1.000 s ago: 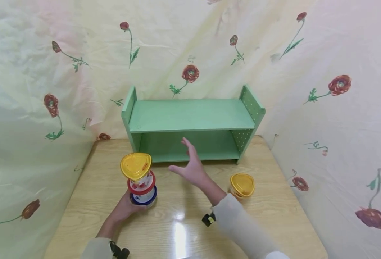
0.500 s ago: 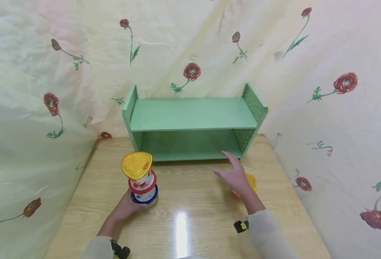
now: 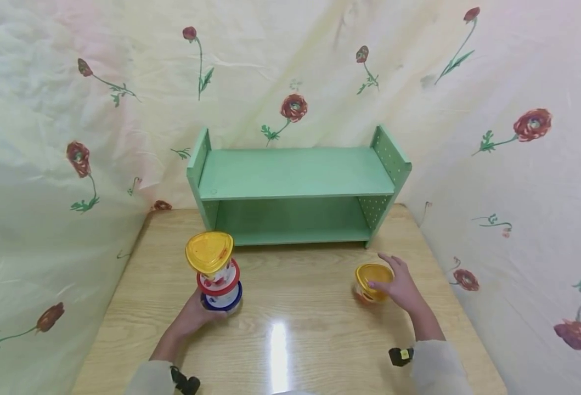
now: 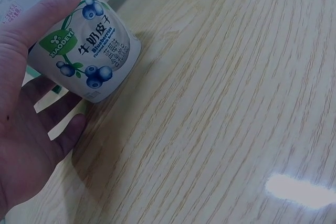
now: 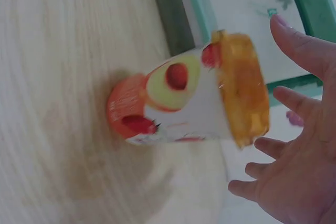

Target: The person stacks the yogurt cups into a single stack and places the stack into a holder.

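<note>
At the left of the head view, three cups stand stacked: a blue-lidded blueberry yogurt cup (image 3: 223, 299) at the bottom, a red-lidded cup (image 3: 218, 280) in the middle and a yellow-lidded cup (image 3: 209, 252) on top. My left hand (image 3: 193, 315) grips the bottom one, its thumb along the near side in the left wrist view. Another yellow-lidded cup (image 3: 369, 274), with fruit pictures on its side (image 5: 178, 98), stands upright at the right. My right hand (image 3: 401, 285) is beside it, thumb and fingers spread around the lid; the right wrist view shows them apart from it.
A green two-tier shelf (image 3: 295, 173) stands at the back of the wooden table (image 3: 300, 296), between the two hands' sides. Flower-patterned cloth (image 3: 250, 66) surrounds the table at the back and sides.
My right hand has swept from in front of the shelf to the right and nearer, reaching the right-hand yellow-lidded cup. The left hand and its stack have stayed put.
</note>
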The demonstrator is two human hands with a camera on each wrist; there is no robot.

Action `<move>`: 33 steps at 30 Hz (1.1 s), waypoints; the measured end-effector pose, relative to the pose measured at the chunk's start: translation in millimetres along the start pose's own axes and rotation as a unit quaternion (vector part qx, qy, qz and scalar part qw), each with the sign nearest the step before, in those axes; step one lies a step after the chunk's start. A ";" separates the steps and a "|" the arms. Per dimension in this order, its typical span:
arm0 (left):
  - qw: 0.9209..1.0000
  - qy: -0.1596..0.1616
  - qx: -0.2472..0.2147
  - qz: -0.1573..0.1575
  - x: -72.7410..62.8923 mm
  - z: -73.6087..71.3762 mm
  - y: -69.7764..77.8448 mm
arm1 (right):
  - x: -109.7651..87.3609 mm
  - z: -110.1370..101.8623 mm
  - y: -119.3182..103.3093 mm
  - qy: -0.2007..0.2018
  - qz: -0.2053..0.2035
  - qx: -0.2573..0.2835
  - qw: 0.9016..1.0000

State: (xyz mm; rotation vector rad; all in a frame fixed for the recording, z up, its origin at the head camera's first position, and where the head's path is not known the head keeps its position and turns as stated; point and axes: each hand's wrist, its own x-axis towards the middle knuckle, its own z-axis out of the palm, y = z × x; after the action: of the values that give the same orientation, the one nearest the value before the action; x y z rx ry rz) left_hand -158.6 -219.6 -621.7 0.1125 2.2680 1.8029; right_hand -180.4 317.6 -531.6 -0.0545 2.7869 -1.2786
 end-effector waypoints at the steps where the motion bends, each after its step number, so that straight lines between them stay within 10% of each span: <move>1: 1.000 0.000 -0.001 0.000 -0.2 0.2 0.0 | -2.3 0.2 1.9 -0.002 0.001 0.003 1.000; 33: 1.000 -0.003 -0.003 0.021 -0.1 -0.1 -2.6 | -8.7 39.4 17.7 0.047 0.059 0.140 0.987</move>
State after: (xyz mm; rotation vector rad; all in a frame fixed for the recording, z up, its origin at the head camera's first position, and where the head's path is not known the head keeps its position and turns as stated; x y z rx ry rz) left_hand -158.3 -220.3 -624.2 0.1656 2.2731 1.8266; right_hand -168.5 299.9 -570.2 0.1882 2.6082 -1.6645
